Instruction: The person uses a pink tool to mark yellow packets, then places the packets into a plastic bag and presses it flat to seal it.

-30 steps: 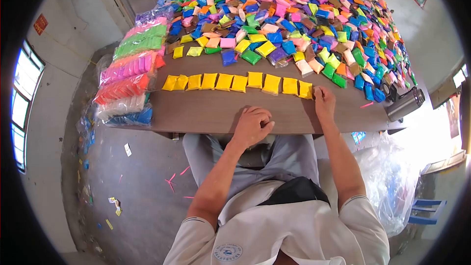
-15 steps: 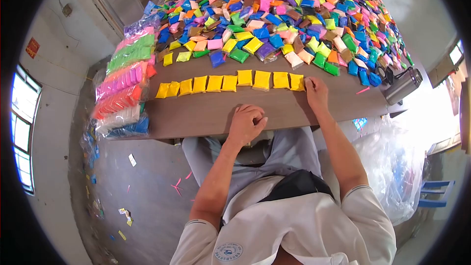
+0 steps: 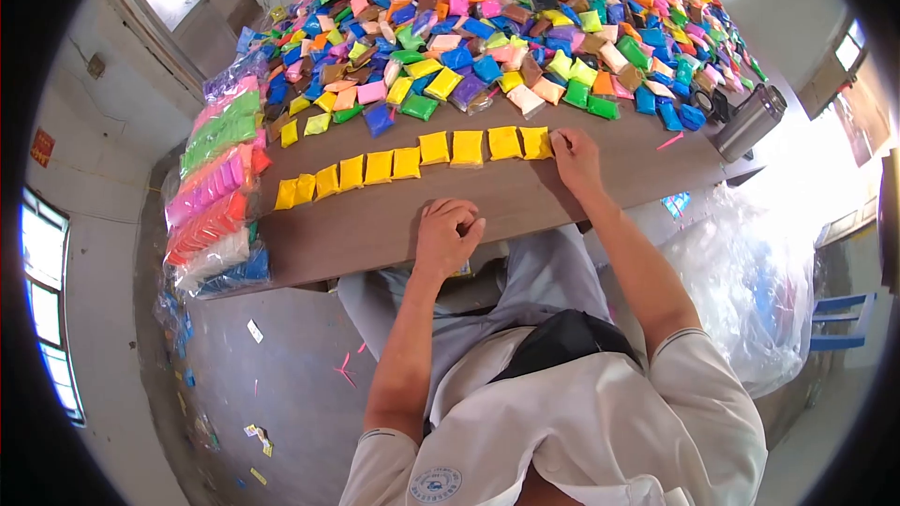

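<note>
Several yellow packets [image 3: 379,167] lie side by side in a slightly curved row on the brown table [image 3: 347,215]. At the right end of that row, my right hand [image 3: 576,157] has its curled fingers against the last yellow packet [image 3: 535,142]; whether they grip it is hard to see. My left hand [image 3: 447,230] rests near the table's front edge, below the row, with its fingers curled and thumb bent in. What it holds, if anything, is hidden.
A large heap of coloured packets [image 3: 487,28] covers the table's back. Clear bags of sorted packets [image 3: 211,187] line the left edge. A metal flask [image 3: 750,124] lies at the right. A big plastic bag [image 3: 741,290] stands right of my legs, near a blue stool [image 3: 839,321].
The camera view has turned and shifted a little, so the table looks more tilted. Both hands keep about the same places relative to the row of yellow packets.
</note>
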Demonstrator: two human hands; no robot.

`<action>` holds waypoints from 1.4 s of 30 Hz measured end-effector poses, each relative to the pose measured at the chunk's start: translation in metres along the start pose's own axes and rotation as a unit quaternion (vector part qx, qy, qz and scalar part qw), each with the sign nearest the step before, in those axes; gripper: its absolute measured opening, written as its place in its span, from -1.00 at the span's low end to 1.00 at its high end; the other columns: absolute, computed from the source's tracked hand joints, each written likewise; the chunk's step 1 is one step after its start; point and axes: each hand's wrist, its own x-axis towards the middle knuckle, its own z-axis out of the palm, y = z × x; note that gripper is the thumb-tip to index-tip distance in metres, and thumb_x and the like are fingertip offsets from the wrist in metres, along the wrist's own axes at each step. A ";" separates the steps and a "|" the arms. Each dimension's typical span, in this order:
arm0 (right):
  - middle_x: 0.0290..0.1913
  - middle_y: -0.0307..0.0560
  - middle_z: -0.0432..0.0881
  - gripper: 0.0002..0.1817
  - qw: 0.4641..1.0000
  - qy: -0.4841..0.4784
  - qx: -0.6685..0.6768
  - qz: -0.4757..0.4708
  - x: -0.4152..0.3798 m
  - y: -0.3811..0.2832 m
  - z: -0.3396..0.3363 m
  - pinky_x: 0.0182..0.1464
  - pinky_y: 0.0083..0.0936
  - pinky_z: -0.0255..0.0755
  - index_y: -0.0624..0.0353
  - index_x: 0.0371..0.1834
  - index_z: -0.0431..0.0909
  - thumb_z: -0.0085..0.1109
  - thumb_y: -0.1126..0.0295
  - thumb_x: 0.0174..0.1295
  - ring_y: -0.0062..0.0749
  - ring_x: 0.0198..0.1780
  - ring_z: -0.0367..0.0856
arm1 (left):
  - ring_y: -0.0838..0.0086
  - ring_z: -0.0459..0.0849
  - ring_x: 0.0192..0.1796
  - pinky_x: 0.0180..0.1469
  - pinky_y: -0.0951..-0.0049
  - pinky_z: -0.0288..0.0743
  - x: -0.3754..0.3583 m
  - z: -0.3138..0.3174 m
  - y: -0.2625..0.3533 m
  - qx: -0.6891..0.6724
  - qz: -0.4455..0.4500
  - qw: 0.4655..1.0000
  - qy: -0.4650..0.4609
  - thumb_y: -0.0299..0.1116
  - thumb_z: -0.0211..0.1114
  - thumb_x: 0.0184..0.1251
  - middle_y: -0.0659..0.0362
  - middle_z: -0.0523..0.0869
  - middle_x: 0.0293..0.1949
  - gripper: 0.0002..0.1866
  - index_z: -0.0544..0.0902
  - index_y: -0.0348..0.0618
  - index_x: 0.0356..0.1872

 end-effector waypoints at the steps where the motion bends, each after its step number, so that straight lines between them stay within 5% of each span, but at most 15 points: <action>1: -0.30 0.11 0.63 -0.78 1.000 -0.002 0.004 0.002 0.000 0.000 0.000 -0.19 -0.32 0.48 0.29 -0.25 0.65 0.13 0.33 0.28 -0.08 -0.28 0.62 | 0.25 0.62 -0.02 0.19 0.19 0.34 0.000 0.000 0.000 0.002 0.000 1.000 0.001 -0.38 0.38 0.10 0.17 0.75 -0.18 -0.81 0.56 -0.19 -0.57; 14: -0.16 0.04 0.66 -0.78 1.000 -0.008 0.014 -0.022 -0.006 -0.016 0.001 -0.18 -0.35 0.57 0.25 -0.32 0.65 0.35 0.32 0.07 -0.16 -0.21 0.67 | 0.22 0.62 -0.05 0.16 0.20 0.38 0.001 0.000 0.002 0.015 0.009 1.000 0.004 -0.42 0.38 0.08 0.15 0.74 -0.19 -0.81 0.53 -0.19 -0.58; 24: 0.09 0.00 0.55 -0.57 0.978 -0.067 -0.109 -0.165 -0.011 -0.026 -0.003 0.16 -0.21 0.42 0.16 -0.09 0.63 0.42 0.13 0.05 -0.01 0.09 0.51 | 0.22 0.61 -0.04 0.11 0.18 0.37 0.002 0.002 0.002 0.022 0.020 1.000 0.008 -0.39 0.38 0.09 0.17 0.74 -0.19 -0.77 0.51 -0.17 -0.61; 36: -0.15 0.05 0.62 -0.73 0.998 0.004 0.014 -0.065 -0.006 -0.013 0.000 -0.02 -0.25 0.48 0.22 -0.21 0.63 0.28 0.24 0.19 -0.05 -0.10 0.57 | 0.19 0.59 -0.04 0.13 0.19 0.35 0.001 0.003 0.007 0.021 0.003 1.000 0.007 -0.41 0.38 0.08 0.15 0.74 -0.20 -0.78 0.51 -0.20 -0.60; 39: -0.27 0.05 0.61 -0.78 0.993 0.020 0.095 0.071 -0.004 -0.010 -0.004 -0.18 -0.31 0.49 0.25 -0.26 0.61 0.24 0.30 0.22 -0.13 -0.26 0.60 | 0.17 0.60 -0.04 0.15 0.18 0.36 0.002 0.001 0.007 0.024 -0.003 1.000 0.000 -0.44 0.39 0.08 0.11 0.73 -0.19 -0.80 0.51 -0.20 -0.58; 42: -0.22 0.02 0.63 -0.78 0.996 -0.004 0.072 0.061 -0.004 -0.002 -0.005 -0.21 -0.50 0.49 0.29 -0.18 0.61 0.21 0.33 0.28 -0.37 -0.28 0.62 | 0.17 0.61 -0.04 0.15 0.19 0.37 0.004 0.002 0.008 0.027 -0.002 1.000 -0.003 -0.46 0.39 0.08 0.10 0.73 -0.19 -0.81 0.52 -0.20 -0.56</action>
